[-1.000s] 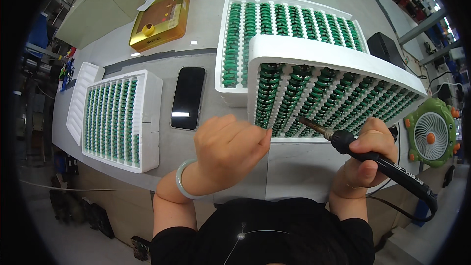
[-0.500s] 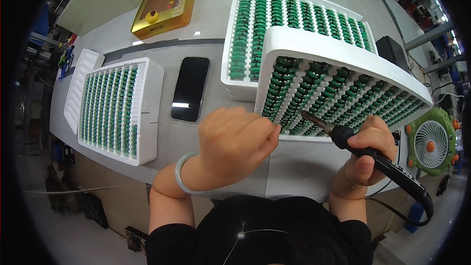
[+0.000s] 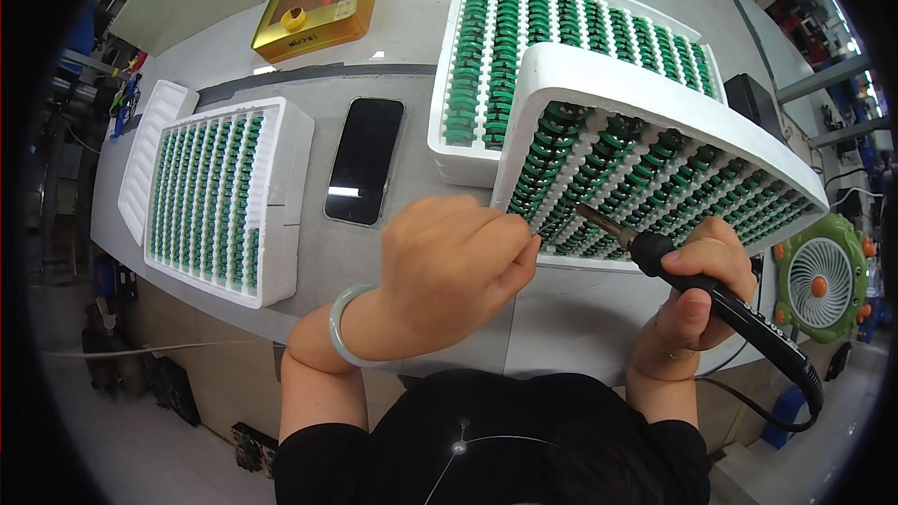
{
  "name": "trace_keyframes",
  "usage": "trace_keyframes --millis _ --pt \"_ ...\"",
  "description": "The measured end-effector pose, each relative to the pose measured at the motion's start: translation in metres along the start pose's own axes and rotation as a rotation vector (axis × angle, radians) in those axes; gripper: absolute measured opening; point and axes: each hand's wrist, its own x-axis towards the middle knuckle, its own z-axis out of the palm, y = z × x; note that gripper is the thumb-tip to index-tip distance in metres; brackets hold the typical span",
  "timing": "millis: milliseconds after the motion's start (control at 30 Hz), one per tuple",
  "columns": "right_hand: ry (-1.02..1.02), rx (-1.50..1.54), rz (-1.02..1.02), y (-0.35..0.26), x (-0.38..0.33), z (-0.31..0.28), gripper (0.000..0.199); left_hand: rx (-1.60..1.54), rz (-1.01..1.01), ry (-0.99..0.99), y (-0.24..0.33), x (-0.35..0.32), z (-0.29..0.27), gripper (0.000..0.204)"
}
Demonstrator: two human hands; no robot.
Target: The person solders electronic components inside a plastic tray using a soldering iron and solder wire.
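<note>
Got a soldering iron [image 3: 739, 311] wrapped up in the right hand [image 3: 692, 306], aimed at green parts [image 3: 605, 157] in the tilted foam tray [image 3: 655, 84]. Got the left hand [image 3: 454, 262] curled closed beside that tray, can't tell around what. Also spotting a phone [image 3: 367, 161] further left.

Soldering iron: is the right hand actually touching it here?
Touching. The head view shows the right hand gripping the soldering iron, with fingers closed around it and no gap.
</note>
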Motion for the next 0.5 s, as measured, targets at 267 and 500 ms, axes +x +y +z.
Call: trace_keyframes --millis 267,500 --pt "-0.006 -0.002 0.018 -0.0007 0.0005 0.0012 0.039 -0.002 -0.006 -0.003 -0.0012 -0.0001 0.0001 0.020" --pt "-0.010 -0.014 0.012 -0.0014 0.0007 -0.0007 0.040 -0.003 0.002 0.005 -0.0011 0.0010 0.0012 0.019"
